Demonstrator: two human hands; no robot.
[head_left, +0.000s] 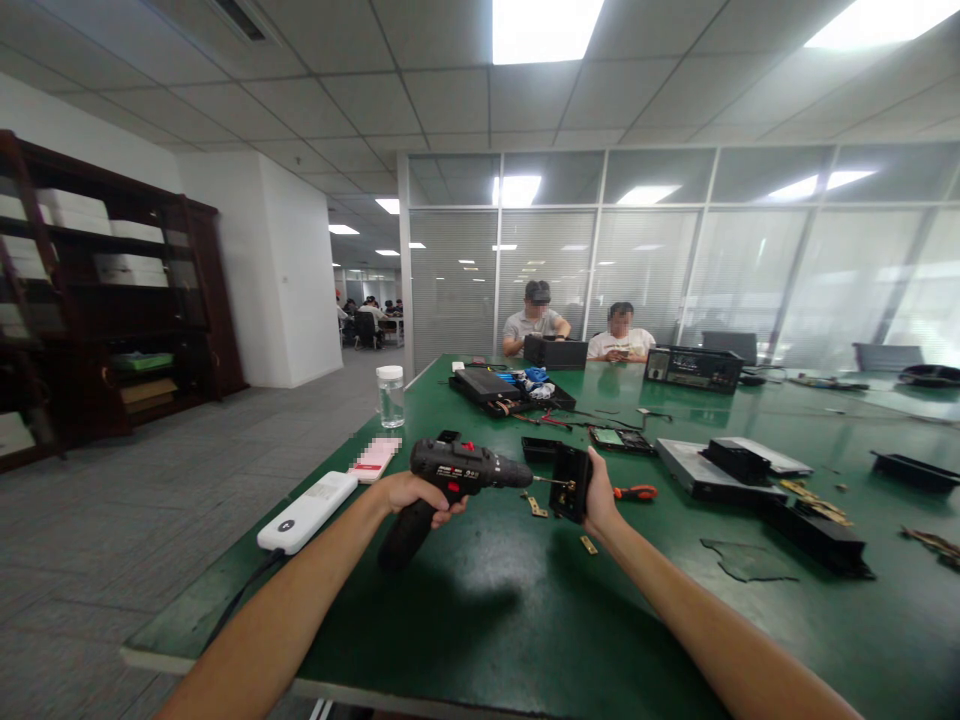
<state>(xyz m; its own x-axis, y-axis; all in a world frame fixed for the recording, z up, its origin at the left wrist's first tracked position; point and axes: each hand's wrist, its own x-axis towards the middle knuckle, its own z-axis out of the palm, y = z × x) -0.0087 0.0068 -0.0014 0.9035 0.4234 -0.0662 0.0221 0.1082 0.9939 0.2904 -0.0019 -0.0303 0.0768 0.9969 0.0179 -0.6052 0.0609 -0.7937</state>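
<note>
My left hand (427,497) is wrapped round the grip of a black cordless drill (469,468) with red switches. The drill points right, and its thin bit reaches the open face of a small black box-shaped part (571,480). My right hand (598,492) grips that part by its right side and holds it up above the table. Small brass-coloured fittings show inside it. Below lie a loose brass-coloured plate (535,506) and a smaller brass piece (589,545). Just right of my right hand is an orange-handled screwdriver (636,493).
A white power bank (309,512) with a cable, a pink packet (376,460) and a clear jar (390,400) line the left edge of the green table (450,620). Metal cases (705,470) and black housings (817,535) lie right. Two people sit across the table.
</note>
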